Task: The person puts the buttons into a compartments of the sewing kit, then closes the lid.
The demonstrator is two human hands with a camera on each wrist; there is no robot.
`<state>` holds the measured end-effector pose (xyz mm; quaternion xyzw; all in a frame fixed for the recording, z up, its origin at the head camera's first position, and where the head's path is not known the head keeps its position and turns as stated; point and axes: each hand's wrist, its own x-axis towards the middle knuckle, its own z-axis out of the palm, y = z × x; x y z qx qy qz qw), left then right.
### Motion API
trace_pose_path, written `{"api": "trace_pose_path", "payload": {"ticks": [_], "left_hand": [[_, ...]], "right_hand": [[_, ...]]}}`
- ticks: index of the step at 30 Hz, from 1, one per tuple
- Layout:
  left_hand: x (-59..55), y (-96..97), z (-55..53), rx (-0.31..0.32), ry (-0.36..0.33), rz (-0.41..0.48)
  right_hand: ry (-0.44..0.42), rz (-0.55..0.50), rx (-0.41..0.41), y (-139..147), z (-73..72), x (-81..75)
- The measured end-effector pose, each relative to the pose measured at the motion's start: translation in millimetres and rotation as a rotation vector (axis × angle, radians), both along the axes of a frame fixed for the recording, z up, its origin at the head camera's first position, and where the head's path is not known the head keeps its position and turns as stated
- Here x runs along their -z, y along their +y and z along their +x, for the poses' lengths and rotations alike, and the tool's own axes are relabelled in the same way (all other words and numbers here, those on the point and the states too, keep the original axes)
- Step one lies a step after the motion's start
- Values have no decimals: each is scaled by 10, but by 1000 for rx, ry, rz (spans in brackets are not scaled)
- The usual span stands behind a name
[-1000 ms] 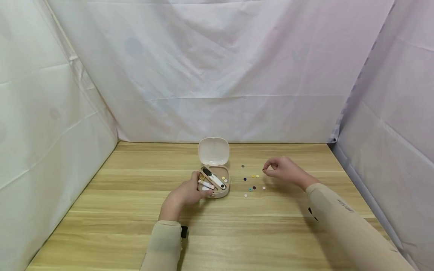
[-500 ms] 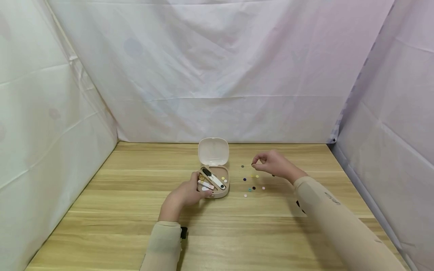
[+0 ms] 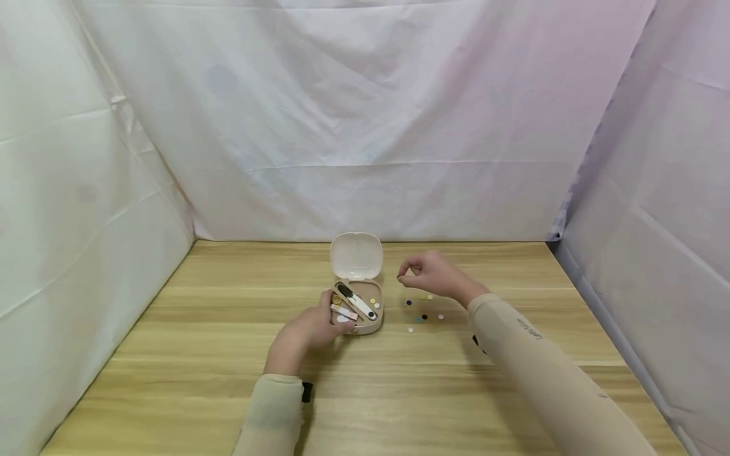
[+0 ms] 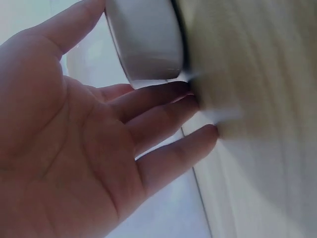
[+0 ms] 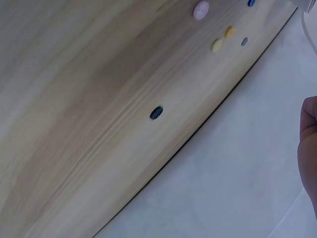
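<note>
In the head view, my left hand (image 3: 308, 330) holds the near left corner of a small beige case (image 3: 373, 324), thumb at its front, fingers along its left side. The case's lid (image 3: 356, 256) stands up at the back. Inside lie a black-and-white slim tool (image 3: 357, 301), a striped pale strip (image 3: 344, 311), a yellow round piece (image 3: 336, 300) and small buttons (image 3: 373, 301). My right hand (image 3: 436, 275), above the table right of the case, pinches a tiny dark piece, apparently a button (image 3: 398, 277), between thumb and forefinger. In the left wrist view, several fingers extend beneath the case wall (image 4: 148, 44).
Loose buttons lie right of the case: navy (image 3: 409, 303), black (image 3: 424, 316), teal (image 3: 417, 320), white (image 3: 410, 330), pink (image 3: 441, 316) and yellow (image 3: 430, 297). The right wrist view shows another dark button (image 5: 156, 113) and a grey one (image 5: 244, 41). White cloth (image 3: 365, 126) surrounds the table (image 3: 365, 392).
My right hand has moved left toward the case with the pinched piece, passing over the loose buttons. My left hand stays on the case.
</note>
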<state>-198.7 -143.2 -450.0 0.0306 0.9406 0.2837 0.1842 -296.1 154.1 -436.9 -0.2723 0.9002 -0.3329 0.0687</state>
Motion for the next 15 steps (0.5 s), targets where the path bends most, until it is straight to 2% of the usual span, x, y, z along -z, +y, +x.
{"api": "trace_pose_path", "payload": {"ticks": [5,15], "left_hand": [[-33,-18,-14,11,47,-24],[-22,-62,-60,53,24,-72]], "right_hand": [[7,-13,-15,-141,-10,16],[14,-17,-23,-296,-38,91]]}}
